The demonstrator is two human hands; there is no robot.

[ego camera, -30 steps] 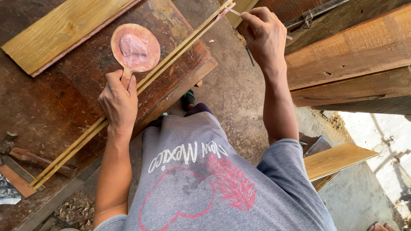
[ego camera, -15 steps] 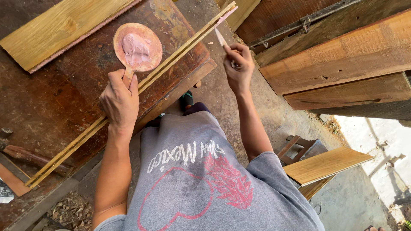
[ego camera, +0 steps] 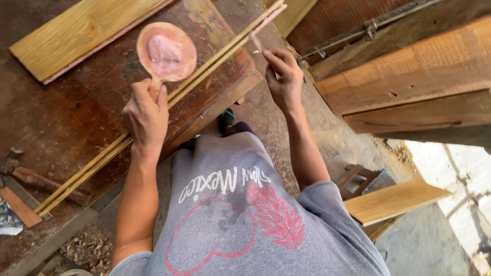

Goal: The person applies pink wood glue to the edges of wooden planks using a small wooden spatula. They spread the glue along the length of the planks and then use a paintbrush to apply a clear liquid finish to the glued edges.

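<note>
My left hand (ego camera: 146, 110) grips the short handle of a round wooden paddle (ego camera: 166, 51) that carries a smear of pink filler. The paddle rests over a dark brown workbench (ego camera: 66, 117). Two long thin wooden strips (ego camera: 204, 66) lie side by side diagonally across the bench, passing under my left hand. My right hand (ego camera: 284, 76) pinches a small thin blade (ego camera: 255, 43), its tip close to the far end of the strips. Whether the blade touches the strips I cannot tell.
A pale plank (ego camera: 87, 28) lies across the bench's far left. A hammer-like tool (ego camera: 30, 179) sits at the bench's left edge. Thick stacked boards (ego camera: 409, 76) stand at the right, another pale plank (ego camera: 394, 202) lower right, and wood shavings (ego camera: 92, 248) below.
My right hand has come down and left from the stacked boards to the far end of the strips, with the blade in it. My left hand has kept the paddle still.
</note>
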